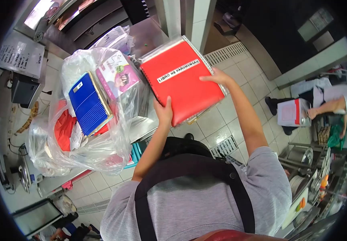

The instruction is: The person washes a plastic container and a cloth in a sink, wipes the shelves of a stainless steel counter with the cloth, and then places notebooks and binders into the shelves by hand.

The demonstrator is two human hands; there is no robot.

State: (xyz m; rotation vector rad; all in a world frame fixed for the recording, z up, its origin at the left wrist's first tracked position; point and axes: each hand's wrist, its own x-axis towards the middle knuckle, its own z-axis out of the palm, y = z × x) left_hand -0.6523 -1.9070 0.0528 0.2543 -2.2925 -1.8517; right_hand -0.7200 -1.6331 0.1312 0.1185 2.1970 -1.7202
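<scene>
A red folder point(181, 86) with a white label reading "LIBRO NG KARUNUNGAN" is held out in front of me, tilted. Clear plastic sleeve edges stick out along its sides. My left hand point(164, 111) grips its lower left edge, thumb on the cover. On its right edge my right hand point(217, 77) is closed, thumb over the front and the other fingers mostly hidden. To the left, a blue notebook point(88, 103) lies on top of a large clear plastic bag point(115, 140). A pink and white box point(117, 78) and some red items show in the same bag.
The bag rests on a metal counter point(147, 128). At right, another person holds a white box with a red stripe point(294, 113). Metal racks with pots point(302, 154) stand at lower right. The tiled floor has drain grates point(224, 146). A whiteboard point(20, 55) is at upper left.
</scene>
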